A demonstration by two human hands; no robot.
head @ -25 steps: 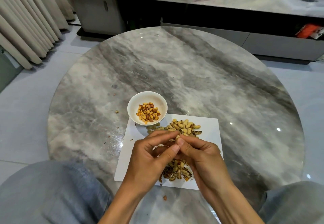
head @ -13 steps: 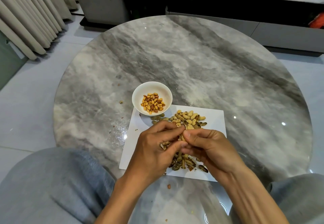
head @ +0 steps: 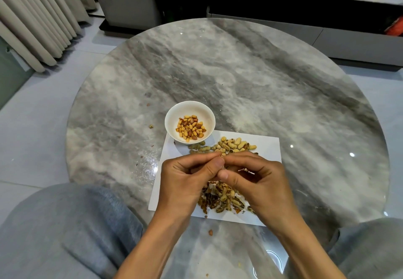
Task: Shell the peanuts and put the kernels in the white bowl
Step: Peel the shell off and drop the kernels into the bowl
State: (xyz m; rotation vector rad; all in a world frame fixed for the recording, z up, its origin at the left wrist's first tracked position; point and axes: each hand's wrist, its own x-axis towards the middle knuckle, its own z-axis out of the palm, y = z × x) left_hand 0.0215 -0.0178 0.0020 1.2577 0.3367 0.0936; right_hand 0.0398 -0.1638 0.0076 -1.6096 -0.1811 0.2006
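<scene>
Both hands, left [head: 185, 176] and right [head: 257, 180], pinch one peanut [head: 221, 158] just near-side of the bowl [head: 174, 115]; since earlier, we see shell [head: 246, 170] now parted, so its kernel goes to the bowl next.

Round marble table [head: 272, 86]: far half + right side bare, free to pass. Near centre crowded: white bowl [head: 174, 115] on paper sheet [head: 270, 147] corner, unshelled peanuts [head: 226, 145] just behind both hands, shell pile [head: 220, 202] under them. 2 knees flank near edge.
</scene>
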